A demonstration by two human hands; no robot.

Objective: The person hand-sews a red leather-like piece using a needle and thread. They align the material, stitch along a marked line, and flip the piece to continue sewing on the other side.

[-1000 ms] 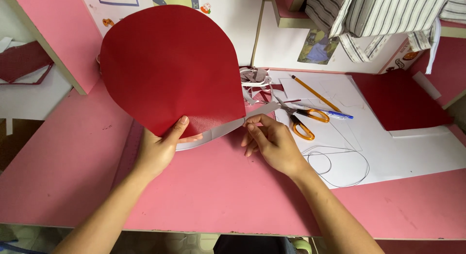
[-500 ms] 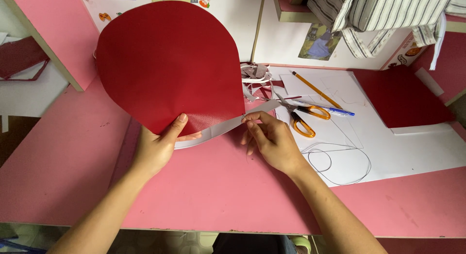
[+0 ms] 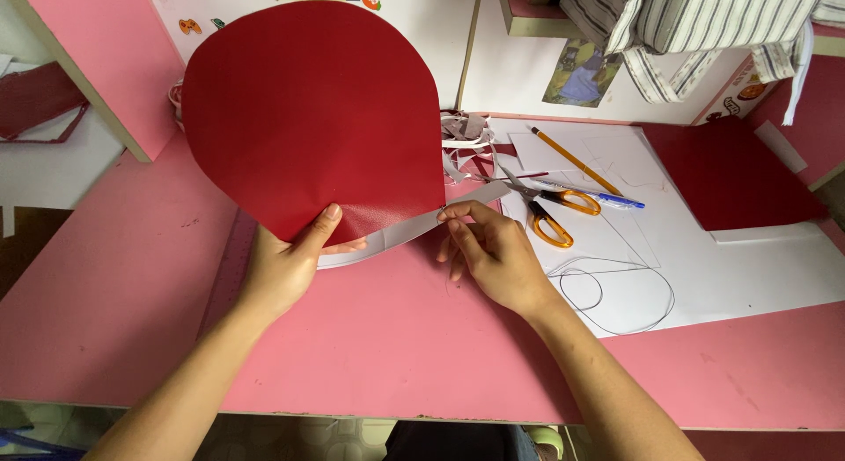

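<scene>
**A:** Holding up that big red sheet [image 3: 312, 118], was it? Which hand had it?

**B:** Yeah, the left hand [image 3: 286, 267] was closed on the bottom edge of it, thumb pressed flat on the red face, fingers tucked behind. The sheet stood up off the pink desk [image 3: 370, 346], rounded at the top, tilted back toward the wall.

**A:** And the right one?

**B:** The right hand [image 3: 493, 254] was pinching the sheet's lower right corner, right where a pale grey strip [image 3: 414, 232] ran along the bottom edge. Fingertips closed on it, the rest of the fingers curled down toward the desk.

**A:** Anything else lying around?

**B:** Orange-handled scissors [image 3: 550, 210] sat just past the right hand on a white sheet [image 3: 748, 267], with a yellow pencil [image 3: 574, 160] and a blue pen [image 3: 603, 197] near them. A loop of thin wire [image 3: 616, 294] lay beside the right wrist. A pile of paper scraps [image 3: 466, 140] sat behind the red sheet's edge, and a darker red square [image 3: 731, 175] lay well off to the right.
</scene>
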